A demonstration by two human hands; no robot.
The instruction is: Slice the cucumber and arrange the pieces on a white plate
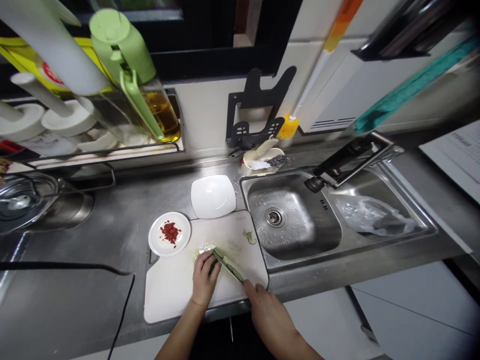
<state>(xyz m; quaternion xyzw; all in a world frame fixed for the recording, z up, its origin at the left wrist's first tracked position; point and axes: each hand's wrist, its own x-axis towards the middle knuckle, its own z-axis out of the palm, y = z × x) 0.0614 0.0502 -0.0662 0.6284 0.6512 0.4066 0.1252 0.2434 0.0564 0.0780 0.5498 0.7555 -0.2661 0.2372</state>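
Note:
My right hand [270, 316] is wrapped round the handle of a kitchen knife [233, 270], whose blade slants up and left over the white cutting board [168, 295]. Green slices lie along the blade. Curled fingers of my left hand [204, 278] press on a dark green cucumber [213, 266] right beside the blade; most of the cucumber is hidden by the fingers. Pale green bits lie just behind the left hand. A small heap of green trimmings [249, 237] rests near the board's right edge.
A round plate [154, 239] with chopped red pieces overlaps the board's left corner. Behind the board stands a white square dish [213, 196]. At right is a steel sink [292, 220] with a black faucet [337, 165]. A lidded pot [41, 202] and black cable [67, 266] are at left.

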